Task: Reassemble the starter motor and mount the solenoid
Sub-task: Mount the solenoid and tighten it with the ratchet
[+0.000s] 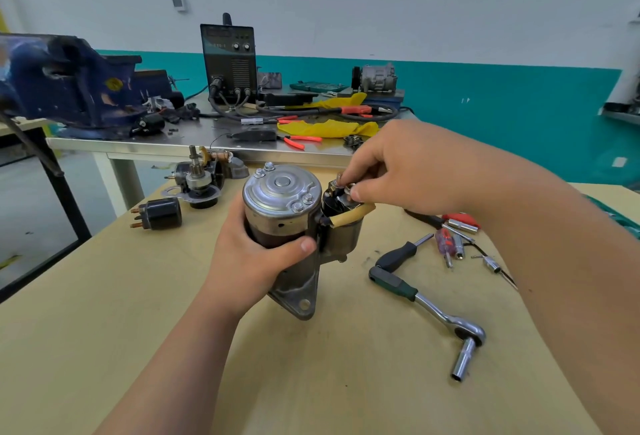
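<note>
A starter motor [281, 200] stands upright on the wooden table [311, 365], its silver end cap facing up. My left hand [256, 258] is wrapped around the motor's body. The solenoid [341, 223] sits against the motor's right side, with a beige sleeved lead across it. My right hand [384, 171] pinches a small nut [350, 188] at the solenoid's top terminals. A copper stud [339, 177] sticks up beside my fingertips.
A spare black solenoid [160, 213] and a second, dismantled starter [199, 178] lie at the back left. A ratchet with socket [440, 317], a black-handled driver [398, 254], and loose sockets [457, 244] lie at the right. Behind stands a metal bench with a blue vise [69, 85] and a welder [229, 60].
</note>
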